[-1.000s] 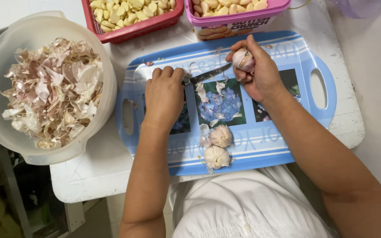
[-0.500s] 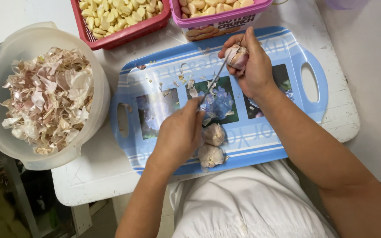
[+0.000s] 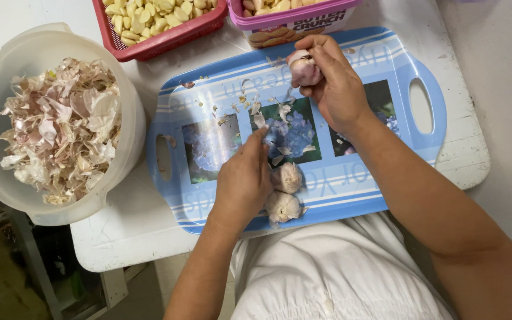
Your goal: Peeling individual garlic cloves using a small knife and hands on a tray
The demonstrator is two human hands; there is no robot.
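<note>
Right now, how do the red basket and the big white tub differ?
The red basket is slatted, rectangular and holds peeled garlic cloves; the white tub is round, smooth-walled, translucent and holds papery garlic skins. The basket sits at the table's far edge, partly cut off; the tub overhangs the table's left side. Both are plastic and well filled.

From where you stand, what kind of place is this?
Probably a home or small kitchen prep spot: a clear plastic tub of papery garlic skins, a red basket of peeled cloves, and whole garlic bulbs on a blue flowered tray.
</note>
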